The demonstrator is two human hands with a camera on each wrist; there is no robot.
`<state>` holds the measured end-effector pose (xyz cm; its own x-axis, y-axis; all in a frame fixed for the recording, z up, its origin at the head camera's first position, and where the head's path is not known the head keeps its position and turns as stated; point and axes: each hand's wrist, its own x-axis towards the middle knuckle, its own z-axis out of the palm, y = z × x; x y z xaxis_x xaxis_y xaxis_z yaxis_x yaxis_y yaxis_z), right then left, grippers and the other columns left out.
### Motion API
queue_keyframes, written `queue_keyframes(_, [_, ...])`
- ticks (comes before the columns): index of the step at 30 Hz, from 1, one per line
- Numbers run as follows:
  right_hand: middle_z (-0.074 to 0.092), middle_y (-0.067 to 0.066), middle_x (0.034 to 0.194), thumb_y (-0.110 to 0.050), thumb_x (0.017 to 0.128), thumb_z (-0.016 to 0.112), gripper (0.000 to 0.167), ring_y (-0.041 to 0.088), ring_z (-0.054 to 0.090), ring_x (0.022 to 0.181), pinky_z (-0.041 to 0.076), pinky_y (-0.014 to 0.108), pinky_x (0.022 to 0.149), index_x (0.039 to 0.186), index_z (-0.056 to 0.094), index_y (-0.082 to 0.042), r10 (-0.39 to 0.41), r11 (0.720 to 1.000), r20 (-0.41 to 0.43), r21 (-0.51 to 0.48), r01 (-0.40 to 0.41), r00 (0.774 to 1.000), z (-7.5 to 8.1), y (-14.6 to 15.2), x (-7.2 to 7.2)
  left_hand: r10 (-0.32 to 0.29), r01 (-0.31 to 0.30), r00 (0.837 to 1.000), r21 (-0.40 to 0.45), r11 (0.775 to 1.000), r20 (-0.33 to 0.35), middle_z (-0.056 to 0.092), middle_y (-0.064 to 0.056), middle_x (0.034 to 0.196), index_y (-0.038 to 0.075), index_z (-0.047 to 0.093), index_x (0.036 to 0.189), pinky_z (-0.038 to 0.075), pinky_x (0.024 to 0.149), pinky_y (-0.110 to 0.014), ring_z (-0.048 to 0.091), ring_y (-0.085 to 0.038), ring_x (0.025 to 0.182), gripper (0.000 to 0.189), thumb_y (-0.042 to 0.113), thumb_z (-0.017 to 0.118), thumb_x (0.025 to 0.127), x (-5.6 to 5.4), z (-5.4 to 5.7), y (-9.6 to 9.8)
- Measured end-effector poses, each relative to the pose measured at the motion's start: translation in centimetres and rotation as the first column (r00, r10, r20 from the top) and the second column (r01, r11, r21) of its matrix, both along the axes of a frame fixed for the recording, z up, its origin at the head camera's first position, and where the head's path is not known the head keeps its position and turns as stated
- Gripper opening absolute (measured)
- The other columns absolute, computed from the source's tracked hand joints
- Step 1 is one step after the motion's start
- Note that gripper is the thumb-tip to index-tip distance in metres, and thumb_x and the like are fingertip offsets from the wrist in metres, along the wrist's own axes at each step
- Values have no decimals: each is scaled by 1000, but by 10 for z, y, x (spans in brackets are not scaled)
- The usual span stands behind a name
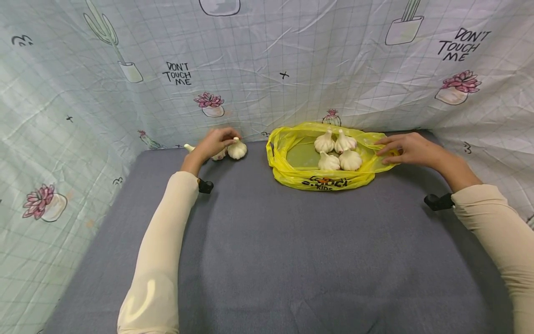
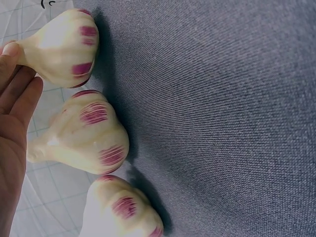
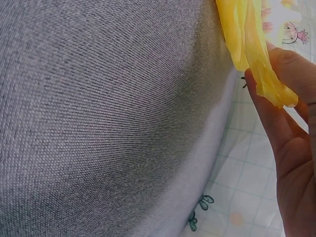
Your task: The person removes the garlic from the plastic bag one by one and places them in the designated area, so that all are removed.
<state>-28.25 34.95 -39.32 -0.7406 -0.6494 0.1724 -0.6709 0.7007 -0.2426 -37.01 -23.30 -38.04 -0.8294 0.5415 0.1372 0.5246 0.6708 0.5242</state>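
Note:
My left hand [image 1: 214, 143] pinches the stem of a garlic bulb [image 1: 238, 150] near the back of the table. In the left wrist view this pinched bulb [image 2: 64, 49] shows purple streaks. Two more bulbs stand in a row beside it: a middle bulb [image 2: 91, 133] and a bulb [image 2: 121, 210] cut off by the frame's lower edge. My right hand [image 1: 410, 148] grips the right rim of a yellow plastic bag [image 1: 288, 178], its edge between thumb and fingers in the right wrist view. Inside the wide-open bag sit several garlic bulbs [image 1: 349, 160], grouped toward the right.
A grey cloth [image 1: 292, 246] covers the table. Behind it and along the left hangs a pale curtain [image 1: 250, 60] printed with potted plants and lettering. The bag stands near the table's back edge.

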Motion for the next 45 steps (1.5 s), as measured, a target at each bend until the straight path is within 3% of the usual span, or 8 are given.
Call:
queue_keyframes(10, [68, 16, 128, -12, 83, 84, 24, -1, 50, 69, 44, 25, 58, 107, 81, -10, 4, 1000, -12, -2, -4, 1000, -1, 0, -1, 8, -8, 999, 10, 1000, 48, 63, -21, 135, -2, 62, 134, 44, 108, -49, 57, -35, 129, 35, 15, 62, 103, 6, 4, 3])
queue_keyframes(16, [68, 17, 128, -11, 84, 83, 24, -1, 51, 69, 44, 25, 58, 107, 81, -9, 3, 1000, -9, 1, -3, 1000, 0, 0, 0, 3, -3, 999, -4, 1000, -45, 62, -12, 139, 4, 64, 135, 42, 113, -45, 53, -29, 135, 37, 22, 65, 102, 14, 14, 15])
queue_keyframes(24, [68, 17, 128, -12, 84, 83, 24, -1, 51, 70, 44, 26, 59, 108, 81, -10, 4, 1000, -9, -5, -4, 1000, -1, 1, 0, -110, 110, 976, -13, 994, -186, 66, -13, 134, 4, 66, 133, 46, 108, -48, 58, -31, 128, 34, 14, 66, 101, 27, 19, 37])
queue_keyframes(28, [68, 17, 128, -11, 84, 83, 24, -1, 52, 70, 45, 26, 59, 108, 81, -10, 8, 1000, -9, -9, -8, 1000, -1, 1, 0, -132, 135, 969, -2, 991, -207, 66, -11, 135, 5, 66, 134, 45, 109, -46, 58, -29, 129, 35, 16, 66, 101, 34, 22, 49])
queue_keyframes(36, [68, 16, 128, -12, 84, 83, 24, 0, 51, 71, 44, 26, 60, 107, 81, -10, 0, 1000, -8, -5, 0, 1000, -1, 1, 0, -128, 139, 971, 44, 989, -200, 64, -8, 138, 9, 65, 136, 43, 111, -41, 57, -26, 131, 37, 19, 67, 101, 49, 34, 72])
queue_keyframes(45, [68, 16, 127, -12, 83, 84, 25, -1, 50, 70, 44, 25, 58, 107, 81, -10, -3, 1000, -13, -9, 3, 1000, -1, 0, 0, -190, 217, 952, 92, 972, -239, 66, -8, 135, 6, 65, 135, 45, 109, -37, 60, -24, 128, 39, 22, 69, 99, 59, 37, 97])
